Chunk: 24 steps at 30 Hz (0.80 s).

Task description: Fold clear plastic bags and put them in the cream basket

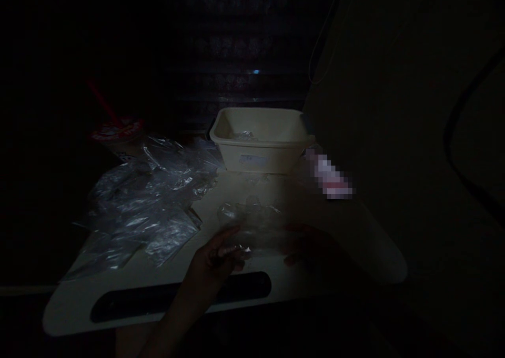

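Note:
A clear, shiny plastic piece (256, 232) lies low over the white table (213, 289), spanning the gap between my hands; whether it is a bag or a moulded tray, the dark does not show. My left hand (219, 255) has its thumb and fingers curled round the left end, where the plastic glints. At the other end my right hand (311, 245) is deep in shadow, its fingertips bent around the right edge. Loose clear plastic bags (153, 205) are heaped left of my left hand.
Behind the hands stands a cream plastic bin (256, 155) with a label and some clear plastic inside. A cup (122, 134) with a red lid and straw is at the back left. Right of the bin is a blurred pink-and-white item (333, 179). A dark slot (138, 301) runs along the table's front.

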### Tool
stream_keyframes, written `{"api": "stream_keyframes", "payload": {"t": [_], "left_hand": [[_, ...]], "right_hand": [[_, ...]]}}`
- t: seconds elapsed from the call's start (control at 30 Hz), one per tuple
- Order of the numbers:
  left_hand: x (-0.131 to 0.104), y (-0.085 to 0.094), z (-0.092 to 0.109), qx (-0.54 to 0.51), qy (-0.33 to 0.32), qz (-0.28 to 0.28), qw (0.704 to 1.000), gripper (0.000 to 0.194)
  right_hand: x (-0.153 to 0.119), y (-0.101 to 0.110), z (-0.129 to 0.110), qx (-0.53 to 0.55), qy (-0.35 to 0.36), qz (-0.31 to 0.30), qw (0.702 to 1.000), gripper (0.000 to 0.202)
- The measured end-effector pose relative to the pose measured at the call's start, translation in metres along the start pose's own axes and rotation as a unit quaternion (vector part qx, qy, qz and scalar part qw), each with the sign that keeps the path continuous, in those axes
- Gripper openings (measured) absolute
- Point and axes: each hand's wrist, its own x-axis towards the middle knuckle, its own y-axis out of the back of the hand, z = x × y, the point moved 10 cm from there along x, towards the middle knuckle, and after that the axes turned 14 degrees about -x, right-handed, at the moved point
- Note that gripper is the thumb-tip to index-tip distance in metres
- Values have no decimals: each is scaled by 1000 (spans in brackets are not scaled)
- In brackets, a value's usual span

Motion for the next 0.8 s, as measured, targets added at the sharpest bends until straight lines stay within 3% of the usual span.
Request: {"api": "stream_keyframes", "payload": {"t": [0.13,0.43,0.63,0.8], "left_hand": [[0,9,2,12,-17,45,999,45],[2,3,0,18,-32,12,999,32],[1,13,1,1,-19,49,999,35],[0,19,6,18,-32,63,997,35]], "right_hand": [[1,-5,1,64,-2,-30,997,44],[2,-6,3,29,10,-31,999,37],[3,-4,1,27,21,-27,999,43],[0,3,-3,-30,-10,-4,1000,44]]}}
